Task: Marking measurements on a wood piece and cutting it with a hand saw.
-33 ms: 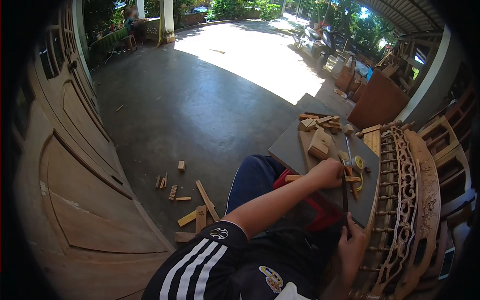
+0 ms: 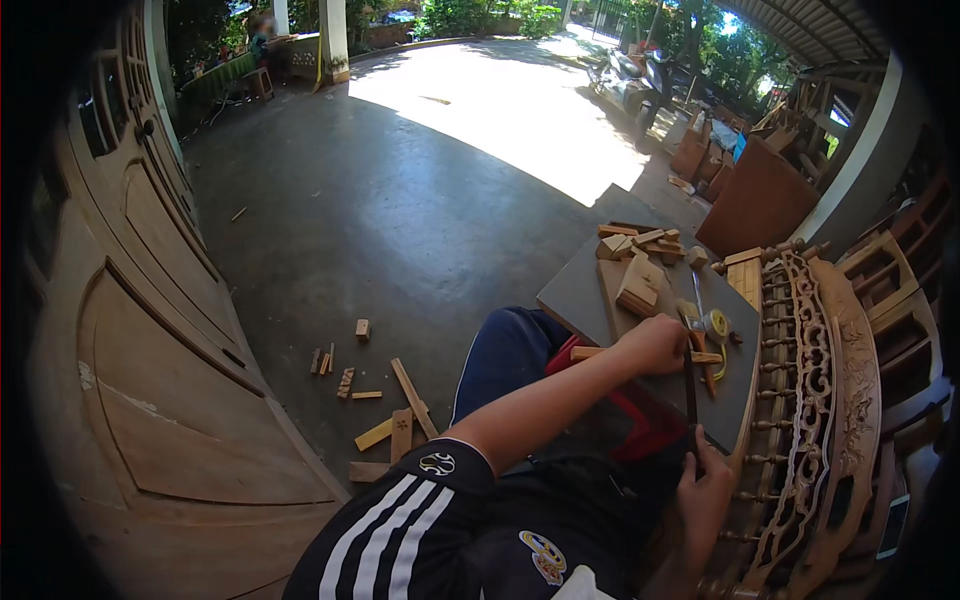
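My left hand (image 2: 655,345) is closed over the near part of a grey work table (image 2: 585,292), at the far end of a long, dark, flat bar (image 2: 690,390). Nearer to me, my right hand (image 2: 705,485) pinches the bar's other end between thumb and fingers. A light wooden stick (image 2: 708,358) lies crosswise beneath my left hand, its ends showing on both sides; whether my fingers also grip it is hidden. Just beyond my left hand sits a pale wooden block (image 2: 640,288) on a board. To the right are a brush (image 2: 697,325) and a yellow tape measure (image 2: 717,323).
Several wood pieces (image 2: 640,240) are heaped at the table's far side. Carved, spindled furniture (image 2: 800,370) borders the table on the right. Offcuts (image 2: 401,435) lie on the floor at left, near panelled doors (image 2: 190,400). A person (image 2: 265,45) is far off; a motorbike (image 2: 635,85) stands outside.
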